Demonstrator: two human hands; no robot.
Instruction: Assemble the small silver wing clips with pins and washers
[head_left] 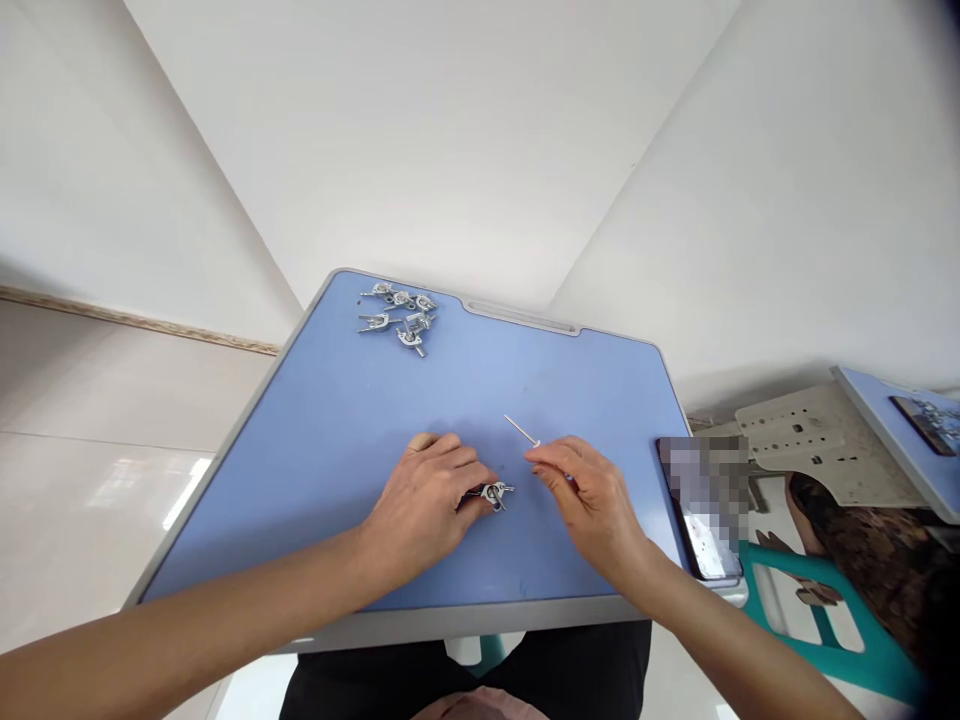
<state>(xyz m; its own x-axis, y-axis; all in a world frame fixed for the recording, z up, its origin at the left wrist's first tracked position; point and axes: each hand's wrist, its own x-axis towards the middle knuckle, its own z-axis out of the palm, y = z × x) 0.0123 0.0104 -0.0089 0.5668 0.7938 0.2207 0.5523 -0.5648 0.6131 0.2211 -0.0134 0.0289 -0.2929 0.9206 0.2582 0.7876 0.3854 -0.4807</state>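
My left hand (431,495) is closed on a small silver metal clamp-like part (495,493), held low over the blue table (315,480). To its right, my right hand (589,490) pinches one end of a thin metal pin with a small head (521,430). The pin's long end points up and to the left, apart from the metal part. Fingers hide some of each item. Several similar silver metal parts (401,315) lie grouped at the table's far left.
A phone (701,520) rests at the table's right edge. Beyond it are a teal stool (877,640), a person's patterned clothing (877,570) and another blue table (877,395). A shallow grey groove (521,317) runs along the far edge, near the white wall (465,150).
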